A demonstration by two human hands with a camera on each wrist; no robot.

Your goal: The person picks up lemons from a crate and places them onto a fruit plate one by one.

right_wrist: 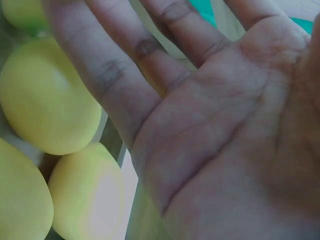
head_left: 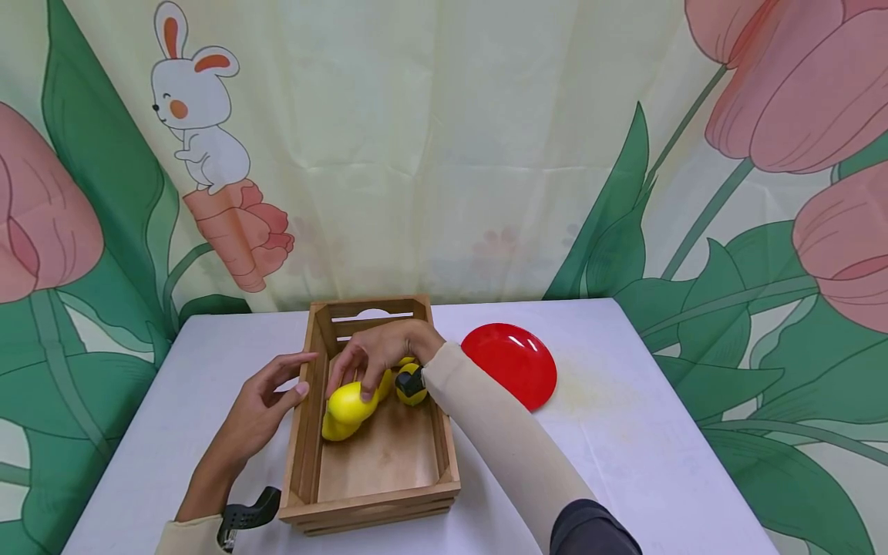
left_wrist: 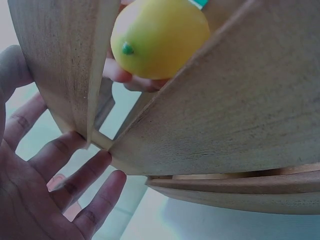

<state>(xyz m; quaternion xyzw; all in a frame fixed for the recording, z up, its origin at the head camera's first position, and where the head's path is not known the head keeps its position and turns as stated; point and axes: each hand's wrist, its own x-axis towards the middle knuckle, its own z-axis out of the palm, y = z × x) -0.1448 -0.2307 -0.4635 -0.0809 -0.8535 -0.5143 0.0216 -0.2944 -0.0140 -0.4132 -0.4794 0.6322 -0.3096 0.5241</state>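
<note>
A wooden crate (head_left: 375, 497) stands on the table with several yellow lemons inside. Thumb and fingers of my right hand (head_left: 388, 347) reach down into it and grip one lemon (head_left: 352, 402). Just below that one, a second lemon (head_left: 338, 430) lies against the crate's left wall. More lemons (right_wrist: 50, 95) show beside the right palm in the right wrist view. My left hand (head_left: 267, 397) is at the crate's left side, its loosely spread fingers touching the slats. From the left wrist, a lemon (left_wrist: 160, 37) with a green tip shows between the slats, fingers under it.
A red plate (head_left: 513, 362) lies right of the crate, partly behind my right forearm. White cloth covers the table (head_left: 610, 462). Behind its far edge hangs a curtain (head_left: 451, 154) printed with tulips and a rabbit.
</note>
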